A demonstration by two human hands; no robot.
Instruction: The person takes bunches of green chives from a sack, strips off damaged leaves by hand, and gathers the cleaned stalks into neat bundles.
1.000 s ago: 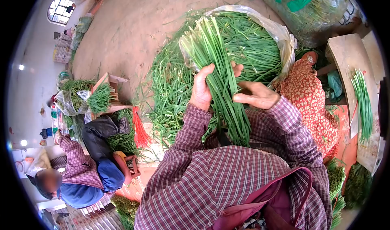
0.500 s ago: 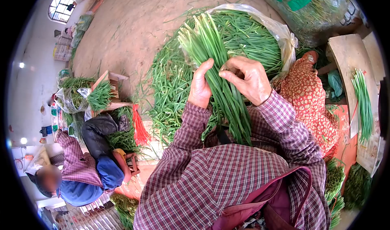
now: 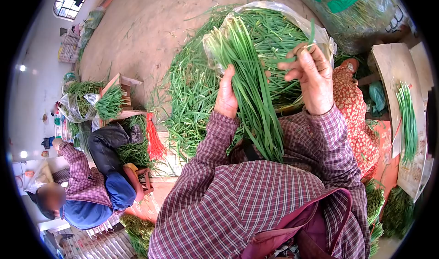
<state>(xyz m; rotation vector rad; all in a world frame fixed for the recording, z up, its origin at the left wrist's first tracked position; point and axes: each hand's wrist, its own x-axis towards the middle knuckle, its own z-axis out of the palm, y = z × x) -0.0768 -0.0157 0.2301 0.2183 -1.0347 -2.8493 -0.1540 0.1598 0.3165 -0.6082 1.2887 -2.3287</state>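
Note:
My left hand [image 3: 226, 94] is closed around a thick bunch of garlic chives [image 3: 251, 85], its pale stem ends pointing up and away and its green leaves hanging toward my lap. To the right of the bunch, apart from it, my right hand [image 3: 316, 78] pinches a loose chive leaf [image 3: 312, 31] between thumb and finger; the fingers are slightly blurred. Beneath both hands lies a large heap of loose chives [image 3: 190, 103], part of it on an opened clear plastic bag [image 3: 327, 41].
A tied chive bundle [image 3: 406, 117] lies on a board [image 3: 394, 62] at the right. Red ties [image 3: 155, 137] hang at the left, near a seated co-worker [image 3: 87, 181] and a wooden stand [image 3: 125, 87] with chives. A stuffed plastic bag [image 3: 352, 18] stands at the back right.
My right hand has pulled away from the bunch to the right and upward, with a leaf in its fingers. My left hand still holds the bunch. The co-worker's arm has shifted.

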